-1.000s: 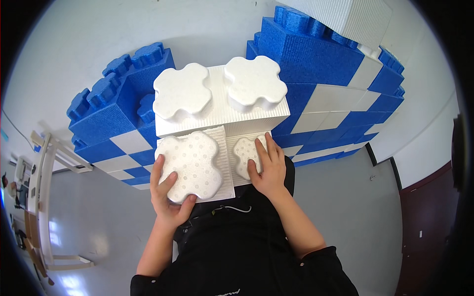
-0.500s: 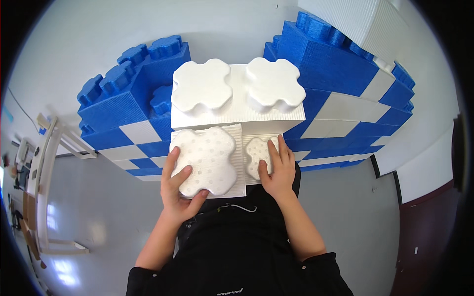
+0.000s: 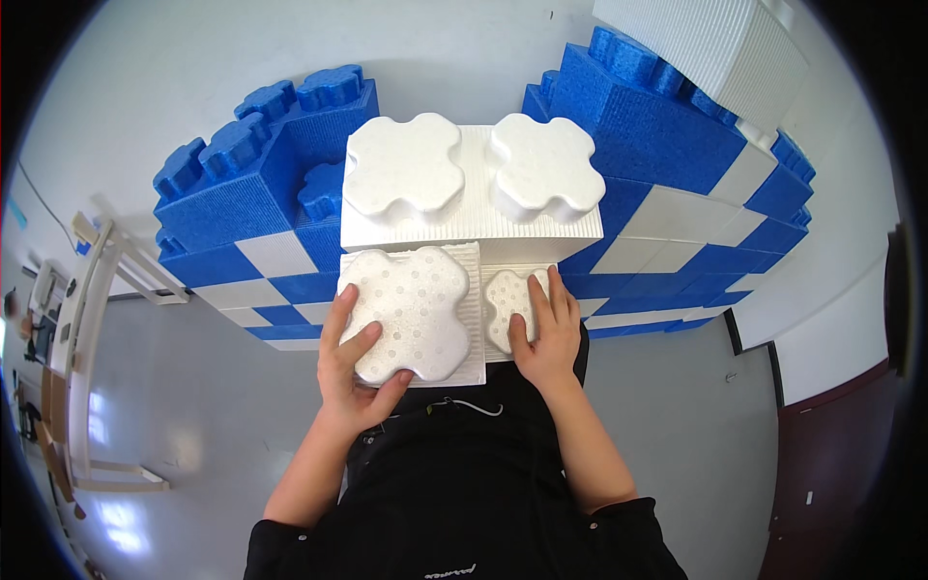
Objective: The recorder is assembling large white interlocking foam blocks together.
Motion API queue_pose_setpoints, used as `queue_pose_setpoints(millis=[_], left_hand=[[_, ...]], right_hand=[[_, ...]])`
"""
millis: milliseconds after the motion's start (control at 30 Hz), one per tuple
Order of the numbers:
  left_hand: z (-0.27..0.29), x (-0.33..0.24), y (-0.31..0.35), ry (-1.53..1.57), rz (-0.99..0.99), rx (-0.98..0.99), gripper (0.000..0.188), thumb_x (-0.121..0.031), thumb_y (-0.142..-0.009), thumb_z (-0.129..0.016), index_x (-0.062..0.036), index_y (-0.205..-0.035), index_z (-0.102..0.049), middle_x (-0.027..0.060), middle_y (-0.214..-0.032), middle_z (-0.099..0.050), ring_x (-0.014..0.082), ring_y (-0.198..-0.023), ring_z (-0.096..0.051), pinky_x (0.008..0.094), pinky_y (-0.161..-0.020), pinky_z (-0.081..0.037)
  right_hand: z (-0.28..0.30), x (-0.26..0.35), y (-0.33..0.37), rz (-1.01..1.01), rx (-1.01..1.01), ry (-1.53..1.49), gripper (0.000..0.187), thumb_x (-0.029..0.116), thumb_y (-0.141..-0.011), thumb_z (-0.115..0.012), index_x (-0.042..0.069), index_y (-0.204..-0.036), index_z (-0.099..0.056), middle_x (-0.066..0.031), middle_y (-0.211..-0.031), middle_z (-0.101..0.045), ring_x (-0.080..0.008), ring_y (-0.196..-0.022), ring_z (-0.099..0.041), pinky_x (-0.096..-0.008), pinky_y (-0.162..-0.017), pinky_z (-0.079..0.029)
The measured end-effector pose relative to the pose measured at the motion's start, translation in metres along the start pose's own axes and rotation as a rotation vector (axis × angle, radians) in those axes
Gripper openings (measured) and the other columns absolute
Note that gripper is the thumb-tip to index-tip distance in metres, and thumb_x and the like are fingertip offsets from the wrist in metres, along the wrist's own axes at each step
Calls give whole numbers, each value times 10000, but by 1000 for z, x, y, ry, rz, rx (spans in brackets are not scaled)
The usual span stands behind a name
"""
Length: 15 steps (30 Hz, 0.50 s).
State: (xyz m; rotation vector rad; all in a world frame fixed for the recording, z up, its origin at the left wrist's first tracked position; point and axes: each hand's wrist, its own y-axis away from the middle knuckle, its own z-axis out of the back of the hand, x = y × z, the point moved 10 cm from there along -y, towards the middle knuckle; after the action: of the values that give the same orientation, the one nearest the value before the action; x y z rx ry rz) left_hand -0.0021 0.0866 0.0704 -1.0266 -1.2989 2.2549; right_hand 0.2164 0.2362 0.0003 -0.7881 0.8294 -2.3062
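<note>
A white foam building block [image 3: 411, 309] with a lobed, dimpled stud is close in front of me. Wrapped around the left and near sides of that stud is my left hand [image 3: 346, 372], closed on it. Just to the right sits a smaller white foam block [image 3: 505, 314], narrower and also dimpled. My right hand [image 3: 551, 343] grips its right side, the thumb against the stud and fingers reaching toward the far edge. Behind both stands a large white block [image 3: 474, 188] with two smooth lobed studs. The undersides of the two nearer blocks are hidden.
Blue and white stacked blocks form walls, a left wall [image 3: 227, 213] and a taller right wall [image 3: 648, 126]. A white ribbed block [image 3: 725, 58] tops the right one. A pale frame table [image 3: 92, 377] stands far left; a dark red door [image 3: 831, 464] is at right.
The whole scene shifts slightly to the right in the view. Both hands keep their hold, with no clear movement against the blocks.
</note>
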Motion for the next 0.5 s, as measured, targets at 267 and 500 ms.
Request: queue_pose_setpoints(millis=[267, 500], left_hand=[[4, 28, 15, 337, 191, -244, 659, -459, -895, -545, -26, -1379, -427, 260, -1511, -320, 401, -1415, -308, 511, -1120, -311], [-26, 109, 82, 839, 1069, -195, 676, -500, -1007, -380, -2, -1462, -330, 144, -1462, -433, 252, -1341, -431, 382, -1082, -374]], right_hand=[[8, 5, -5, -74, 39, -22, 504, 225, -824, -638, -7, -1268, -583, -261, -1412, -454, -482, -1221, -450, -546, -1049, -349], [-17, 41, -8, -255, 216, -1131, 626, 135, -947, -523, -56, -1486, -268, -226, -1559, -259, -311, -1459, -223, -394, -1183, -165]])
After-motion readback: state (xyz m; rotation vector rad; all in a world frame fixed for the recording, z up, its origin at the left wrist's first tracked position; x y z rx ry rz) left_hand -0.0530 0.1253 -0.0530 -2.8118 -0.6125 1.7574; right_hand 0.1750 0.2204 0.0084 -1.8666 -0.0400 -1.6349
